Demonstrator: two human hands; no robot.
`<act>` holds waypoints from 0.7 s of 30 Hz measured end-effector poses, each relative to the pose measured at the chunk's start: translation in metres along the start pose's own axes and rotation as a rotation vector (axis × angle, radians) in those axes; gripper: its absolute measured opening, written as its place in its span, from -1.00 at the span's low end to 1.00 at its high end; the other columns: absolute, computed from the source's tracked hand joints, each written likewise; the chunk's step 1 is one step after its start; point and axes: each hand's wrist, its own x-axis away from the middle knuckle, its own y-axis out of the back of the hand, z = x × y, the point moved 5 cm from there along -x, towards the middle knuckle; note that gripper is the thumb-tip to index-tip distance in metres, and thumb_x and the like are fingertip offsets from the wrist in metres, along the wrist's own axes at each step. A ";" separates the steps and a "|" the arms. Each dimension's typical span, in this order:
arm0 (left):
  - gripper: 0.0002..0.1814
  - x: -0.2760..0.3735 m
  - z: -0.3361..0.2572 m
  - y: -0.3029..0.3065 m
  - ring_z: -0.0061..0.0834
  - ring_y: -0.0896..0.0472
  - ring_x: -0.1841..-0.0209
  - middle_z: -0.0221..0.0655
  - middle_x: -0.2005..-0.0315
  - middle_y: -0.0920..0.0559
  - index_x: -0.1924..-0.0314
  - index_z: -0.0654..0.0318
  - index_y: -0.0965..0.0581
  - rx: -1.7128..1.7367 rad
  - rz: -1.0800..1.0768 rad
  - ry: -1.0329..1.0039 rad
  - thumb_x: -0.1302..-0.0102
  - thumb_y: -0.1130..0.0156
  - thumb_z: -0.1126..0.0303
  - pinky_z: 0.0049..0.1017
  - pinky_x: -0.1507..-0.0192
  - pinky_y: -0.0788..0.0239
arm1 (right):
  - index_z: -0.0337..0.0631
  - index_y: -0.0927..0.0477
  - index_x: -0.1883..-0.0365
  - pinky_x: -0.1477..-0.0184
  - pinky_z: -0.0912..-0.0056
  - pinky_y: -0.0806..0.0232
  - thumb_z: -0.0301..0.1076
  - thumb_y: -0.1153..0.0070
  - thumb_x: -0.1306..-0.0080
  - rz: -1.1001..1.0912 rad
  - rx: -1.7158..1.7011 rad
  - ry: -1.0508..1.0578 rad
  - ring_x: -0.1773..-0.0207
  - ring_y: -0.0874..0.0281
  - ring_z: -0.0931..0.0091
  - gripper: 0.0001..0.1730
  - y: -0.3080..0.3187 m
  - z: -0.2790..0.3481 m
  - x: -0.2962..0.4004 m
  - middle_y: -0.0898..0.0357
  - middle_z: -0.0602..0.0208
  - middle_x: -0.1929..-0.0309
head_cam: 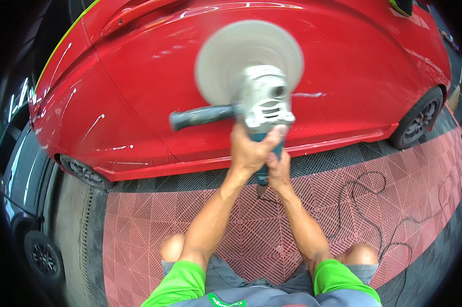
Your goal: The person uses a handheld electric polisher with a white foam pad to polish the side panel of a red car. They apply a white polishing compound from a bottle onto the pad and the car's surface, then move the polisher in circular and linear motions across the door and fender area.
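Both my hands are on a rotary car polisher [267, 86] with a pale metal head and a dark teal body. My left hand [250, 147] wraps the body just behind the head. Lower down, my right hand [280, 165] grips the rear of the body. The black side handle [202, 116] sticks out to the left with no hand on it. A round whitish polishing pad [231, 53], blurred as if spinning, lies over the red car's side panel [342, 76]; its contact face is hidden. To its right, a white smear [307, 94] marks the paint.
White compound streaks [94, 124] mark the panel at left. Green masking tape [62, 38] runs along an edge. A black power cord [340, 207] loops over the red grid floor tiles [169, 218]. The car's wheels [419, 119] stand either side; another dark car [23, 172] is at far left.
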 end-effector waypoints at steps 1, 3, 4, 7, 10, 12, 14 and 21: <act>-0.38 -0.003 -0.005 -0.011 -0.30 -0.73 -0.06 -0.19 0.01 -0.75 -0.24 0.37 -0.56 -0.055 0.016 -0.004 -0.31 -0.54 0.18 -0.29 -0.16 -0.58 | -0.36 -0.56 -0.23 -0.11 0.30 -0.47 0.68 -0.32 -0.14 -0.045 -0.005 0.045 -0.05 -0.58 0.47 0.20 0.009 0.005 0.001 -0.64 0.30 -0.04; -0.22 -0.007 0.003 -0.034 -0.17 -0.74 -0.12 -0.10 -0.05 -0.74 -0.32 0.40 -0.47 -0.184 0.102 0.127 -0.25 -0.57 0.10 -0.23 -0.22 -0.57 | -0.42 -0.52 -0.27 -0.11 0.36 -0.48 0.70 -0.27 -0.17 -0.062 -0.068 -0.009 -0.10 -0.58 0.50 0.24 0.035 -0.002 0.001 -0.63 0.28 -0.09; -0.01 -0.011 -0.004 -0.044 -0.03 -0.74 -0.14 0.04 -0.08 -0.73 -0.43 0.45 -0.32 -0.169 0.137 0.149 -0.20 -0.58 -0.01 -0.19 -0.24 -0.57 | -0.42 -0.51 -0.29 -0.10 0.36 -0.49 0.68 -0.25 -0.20 -0.126 -0.129 0.011 -0.09 -0.59 0.52 0.23 0.040 0.002 0.000 -0.62 0.28 -0.10; 0.29 -0.023 -0.011 -0.057 0.20 -0.72 -0.17 0.26 -0.11 -0.69 -0.59 0.50 -0.06 -0.124 0.247 0.095 -0.15 -0.59 -0.12 -0.10 -0.30 -0.55 | -0.42 -0.47 -0.35 -0.11 0.37 -0.50 0.65 -0.18 -0.29 -0.173 -0.209 0.061 -0.11 -0.62 0.50 0.19 0.042 0.020 -0.006 -0.60 0.28 -0.16; 0.33 -0.028 -0.006 -0.043 0.21 -0.63 -0.29 0.32 -0.22 -0.60 -0.60 0.55 0.00 -0.122 0.302 -0.030 -0.15 -0.59 -0.08 -0.05 -0.40 -0.44 | -0.42 -0.47 -0.34 -0.05 0.40 -0.53 0.60 -0.19 -0.34 -0.112 -0.271 0.049 -0.07 -0.63 0.50 0.14 0.028 0.037 -0.010 -0.61 0.28 -0.13; 0.33 -0.028 -0.007 -0.030 0.12 -0.60 -0.35 0.28 -0.27 -0.57 -0.61 0.55 0.00 -0.047 0.282 -0.037 -0.14 -0.61 -0.05 -0.08 -0.42 -0.42 | -0.42 -0.48 -0.32 -0.04 0.42 -0.52 0.58 -0.21 -0.33 -0.079 -0.227 0.038 -0.05 -0.63 0.52 0.12 0.017 0.038 -0.011 -0.61 0.29 -0.11; 0.32 -0.026 -0.015 -0.007 0.04 -0.57 -0.39 0.23 -0.31 -0.55 -0.62 0.53 0.00 0.021 0.252 0.026 -0.14 -0.61 -0.02 -0.11 -0.43 -0.40 | -0.41 -0.51 -0.28 -0.01 0.43 -0.52 0.55 -0.25 -0.33 -0.057 -0.169 0.046 -0.02 -0.62 0.53 0.08 0.001 0.038 -0.011 -0.62 0.30 -0.08; -0.20 -0.012 -0.038 0.102 -0.38 -0.61 -0.17 -0.17 -0.15 -0.61 -0.42 0.34 -0.34 0.219 -0.066 -0.137 -0.30 -0.52 0.22 -0.29 -0.26 -0.49 | -0.35 -0.59 -0.15 0.09 0.41 -0.50 0.40 -0.43 -0.28 0.131 0.155 -0.042 0.12 -0.58 0.56 -0.08 -0.091 0.061 -0.002 -0.65 0.33 0.11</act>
